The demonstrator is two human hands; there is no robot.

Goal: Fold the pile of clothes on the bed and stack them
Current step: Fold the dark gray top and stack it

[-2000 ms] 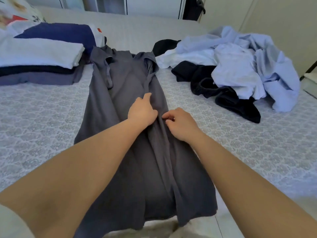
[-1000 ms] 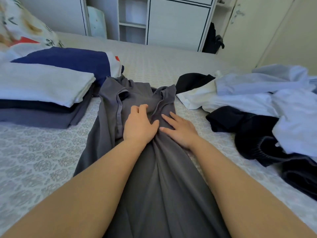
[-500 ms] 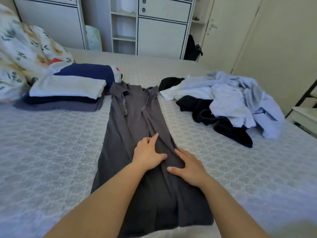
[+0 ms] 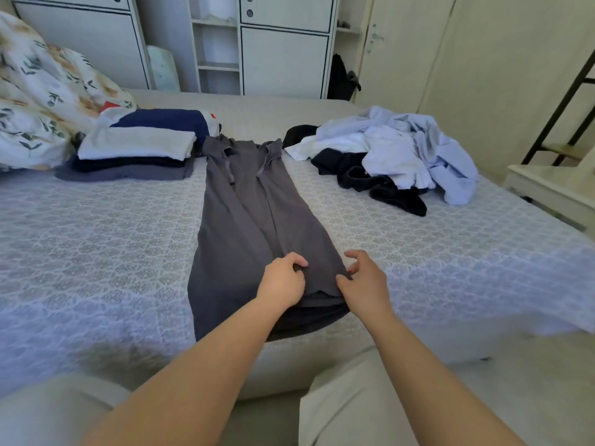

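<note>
Head view: the grey garment (image 4: 257,226) lies flat on the bed (image 4: 96,239), folded lengthwise into 1 long strip. Its long axis runs straight away from me, collar end far, hem end near. The hem sits directly under both hands, so I judge the coming move to be a fold along that axis, hem carried toward the collar.

1. Left hand (image 4: 283,281): fingers curled down into the cloth near the hem, at the strip's centre line. I read this grip as narrow and pinching fabric.
2. Right hand (image 4: 363,284): placed at the strip's right edge by the hem, thumb on the cloth, fingers curled above it. I cannot tell whether this grip has closed on the edge.
3. Both hands are about equally near the hem; the right one covers the outer edge, the left the middle.

Outward from the garment:
- The folded stack (image 4: 135,152) lies at the far left, touching the collar end.
- The unfolded pile (image 4: 396,159) lies at the far right, just beside the collar end.
- A floral pillow (image 4: 42,101) rests behind the stack.

Judgement: 1 item is in hand and several remain in the pile.
</note>
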